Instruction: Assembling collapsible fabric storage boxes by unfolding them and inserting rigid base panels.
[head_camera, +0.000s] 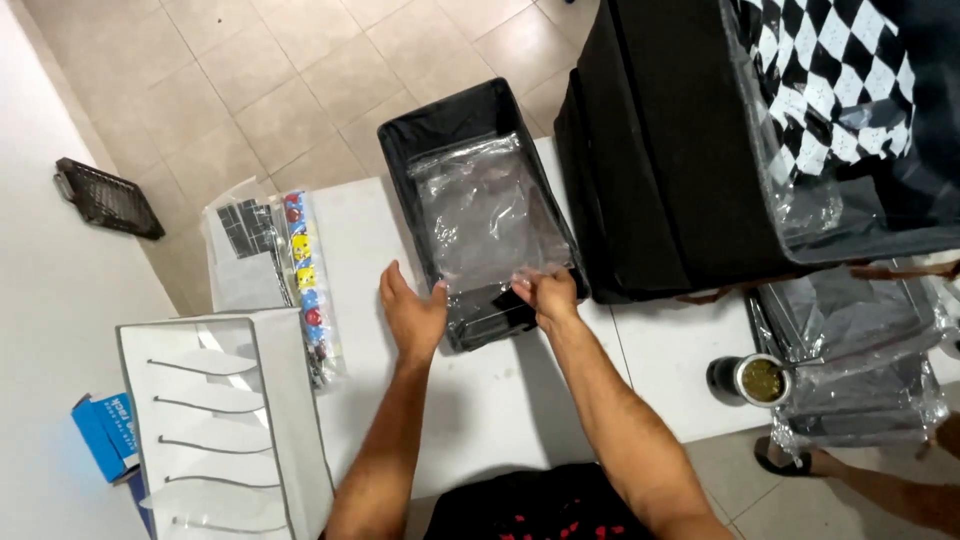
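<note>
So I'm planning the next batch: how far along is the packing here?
Done: clear bags of dark items lie stacked at right. In hand: the left hand and right hand hold a clear bag at the open black box, the right pinching its edge. Left: flat packs wait on the table.

Seen from above, the person's two forearms are bare from the elbow down, with no sleeves, watch, bracelet or rings showing. The left hand (412, 315) and the right hand (545, 297) wear no gloves. Fine dark hair shows along both forearms. At the bottom edge, between the arms, lies a dark black fabric garment with small red markings (545, 510) scattered across it; whether it is a shirt or shorts cannot be told.
</note>
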